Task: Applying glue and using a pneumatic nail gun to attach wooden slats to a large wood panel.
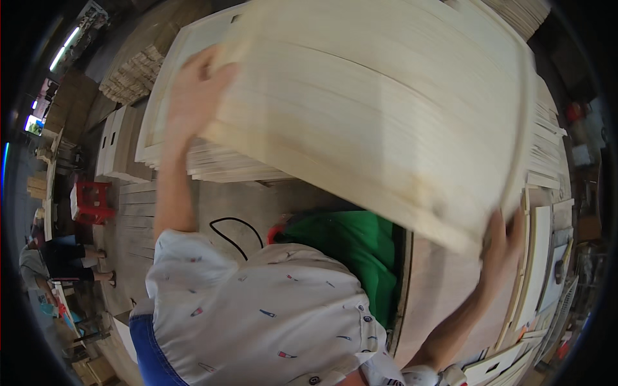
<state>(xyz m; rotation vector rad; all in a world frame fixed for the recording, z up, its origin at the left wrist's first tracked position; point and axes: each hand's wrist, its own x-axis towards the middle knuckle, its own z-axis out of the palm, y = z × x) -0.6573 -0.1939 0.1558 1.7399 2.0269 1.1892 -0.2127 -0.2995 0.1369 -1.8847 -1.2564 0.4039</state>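
Observation:
A large pale wooden panel (pixel 360 109), blurred by motion, is held up at a tilt in front of me. My left hand (pixel 196 96) grips its left edge, thumb and fingers apart around it. At the near right corner, my right hand (pixel 499 251) holds the panel with its fingers along the edge; some fingertips are hidden. Underneath and behind lies a stack of similar panels (pixel 238 166), mostly covered by the held one.
A green cloth (pixel 354 251) and a black cable (pixel 237 220) are close to my body. Boards (pixel 537 257) lean on the right. To the left are a red stool (pixel 93 202), bundled wood (pixel 135 74) and another person (pixel 61 260).

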